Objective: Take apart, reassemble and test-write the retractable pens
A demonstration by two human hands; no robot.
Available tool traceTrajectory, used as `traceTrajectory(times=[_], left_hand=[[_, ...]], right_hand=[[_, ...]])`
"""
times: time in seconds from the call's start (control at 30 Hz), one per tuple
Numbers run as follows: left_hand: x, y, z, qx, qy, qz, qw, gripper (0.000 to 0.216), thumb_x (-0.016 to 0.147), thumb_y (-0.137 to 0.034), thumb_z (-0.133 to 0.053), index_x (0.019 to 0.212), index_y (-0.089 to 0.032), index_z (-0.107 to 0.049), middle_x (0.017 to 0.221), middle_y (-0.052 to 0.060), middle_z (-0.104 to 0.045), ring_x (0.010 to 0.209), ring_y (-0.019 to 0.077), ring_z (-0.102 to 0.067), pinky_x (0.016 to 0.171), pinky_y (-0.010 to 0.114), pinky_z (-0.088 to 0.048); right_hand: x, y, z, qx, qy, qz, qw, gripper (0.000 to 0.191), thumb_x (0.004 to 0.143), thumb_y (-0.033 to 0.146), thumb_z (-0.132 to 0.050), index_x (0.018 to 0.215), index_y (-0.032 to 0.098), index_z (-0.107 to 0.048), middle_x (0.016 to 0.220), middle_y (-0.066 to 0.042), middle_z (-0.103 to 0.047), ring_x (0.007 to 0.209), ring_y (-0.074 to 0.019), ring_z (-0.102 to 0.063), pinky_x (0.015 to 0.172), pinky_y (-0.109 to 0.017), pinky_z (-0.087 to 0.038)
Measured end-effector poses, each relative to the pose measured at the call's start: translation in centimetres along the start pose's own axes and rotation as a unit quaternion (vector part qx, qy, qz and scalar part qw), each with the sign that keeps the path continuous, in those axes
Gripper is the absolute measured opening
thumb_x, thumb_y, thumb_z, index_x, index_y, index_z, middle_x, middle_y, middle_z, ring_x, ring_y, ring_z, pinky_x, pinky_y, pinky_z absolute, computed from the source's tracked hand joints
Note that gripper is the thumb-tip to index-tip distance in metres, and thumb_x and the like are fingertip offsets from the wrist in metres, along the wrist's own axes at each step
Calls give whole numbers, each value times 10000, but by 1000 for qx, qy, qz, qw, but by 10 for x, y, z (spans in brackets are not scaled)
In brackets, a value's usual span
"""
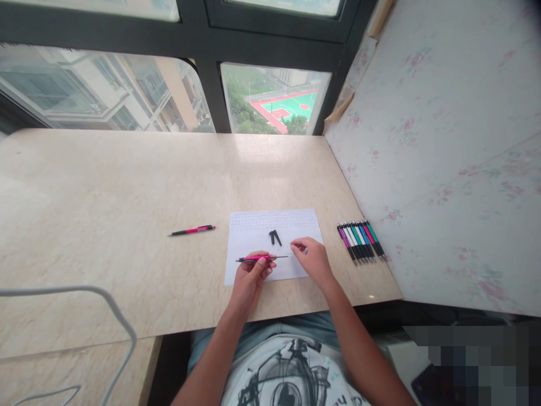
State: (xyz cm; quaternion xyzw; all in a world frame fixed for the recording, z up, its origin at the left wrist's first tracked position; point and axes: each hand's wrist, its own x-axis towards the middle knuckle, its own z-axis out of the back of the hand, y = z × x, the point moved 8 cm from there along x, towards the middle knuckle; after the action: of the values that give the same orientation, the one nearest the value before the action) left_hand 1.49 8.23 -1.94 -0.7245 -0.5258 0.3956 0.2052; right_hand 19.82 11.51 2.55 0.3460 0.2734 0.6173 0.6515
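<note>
A slim pink-and-black pen [191, 230] lies on the cream marbled tabletop [105, 225]. The left hand [252, 276] grips a pink pen barrel [253, 259], thin rod [284, 257] jutting right, over a white written sheet [245, 239] bearing small black pieces [277, 237]. The right hand [313, 261] curls near the rod's tip; whether it's gripping, I can't tell. Multicoloured pens [359, 242] line up beyond.

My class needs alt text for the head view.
The left hand holds a pink pen over paper, the right hand near its thin rod. Black parts lie on the paper; another pen lies left, more pens right.
</note>
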Motion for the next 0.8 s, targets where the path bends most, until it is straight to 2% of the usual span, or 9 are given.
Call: traceTrajectory(times=[0.13, 0.23, 0.3, 0.43, 0.53, 0.8], left_hand=[[0, 0, 0, 1, 3, -2, 1000, 212, 799, -274, -732, 967, -152, -689, 934, 85, -738, 774, 115, -666, 683, 196, -507], [-1, 0, 0, 3, 4, -4, 1000, 199, 812, -269, -719, 969, -152, -685, 929, 83, -738, 767, 111, -663, 682, 192, -500], [-1, 0, -2, 6, 9, -4, 1000, 199, 815, -271, -715, 972, -153, -684, 934, 85, -737, 772, 114, -661, 688, 198, -499], [-1, 0, -4, 25, 18, -6, 999, 198, 816, -274, -712, 973, -157, -683, 943, 83, -735, 794, 124, -661, 716, 216, -500], [-1, 0, -6, 50, 25, -10, 998, 195, 810, -279, -717, 957, -155, -682, 939, 81, -733, 792, 128, -660, 727, 228, -498], [-1, -1, -3, 46, 13, -11, 999, 196, 822, -283, -704, 971, -159, -679, 979, 86, -723, 822, 133, -658, 739, 232, -496]], right_hand=[[17, 11, -11, 24, -19, -14, 999, 189, 888, 279, -556, 886, 203, -729, 863, -65, -737, 805, -197, -664, 761, -326, -511], [16, 24, -5, 26, -15, 9, 1000, 265, 948, 288, -478, 894, 201, -722, 893, -65, -734, 824, -190, -658, 774, -319, -495], [8, 36, 0, 22, 21, 47, 998, 270, 965, 281, -470, 876, 206, -713, 900, -55, -729, 839, -185, -648, 783, -313, -483], [-17, 58, -1, -37, 137, 142, 980, 138, 920, 220, -579, 893, 226, -714, 882, -33, -708, 893, -192, -609, 821, -317, -461], [-27, 55, 2, -77, 164, 157, 971, 137, 902, 164, -596, 935, 228, -713, 888, -33, -695, 907, -196, -589, 826, -323, -458], [-32, 33, 11, -73, 150, 117, 979, 141, 868, 123, -604, 877, 219, -707, 836, -29, -665, 844, -187, -589, 758, -308, -467]])
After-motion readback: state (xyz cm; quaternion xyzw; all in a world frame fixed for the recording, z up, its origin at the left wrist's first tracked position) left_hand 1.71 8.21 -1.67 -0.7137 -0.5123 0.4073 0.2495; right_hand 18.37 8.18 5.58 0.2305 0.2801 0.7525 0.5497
